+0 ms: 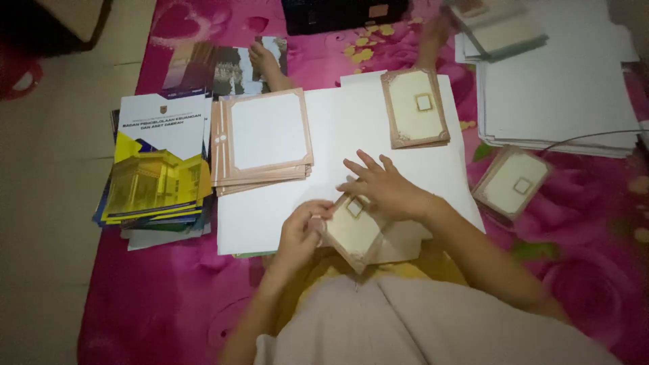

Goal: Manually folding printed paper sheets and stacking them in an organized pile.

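Cream card (353, 233) pinched by left hand (302, 233), right hand (382, 186) spread flat on top

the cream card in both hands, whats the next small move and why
Probably lift the cream card forward onto the pile of matching cards at the far side of the white sheet. The left hand pinches its near-left edge and the right hand lies flat across its top, so it is already under control, and it has the same brown border and small square window as that pile.

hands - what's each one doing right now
left hand: closed on the cream card.
right hand: open, fingers spread, resting on the same card.
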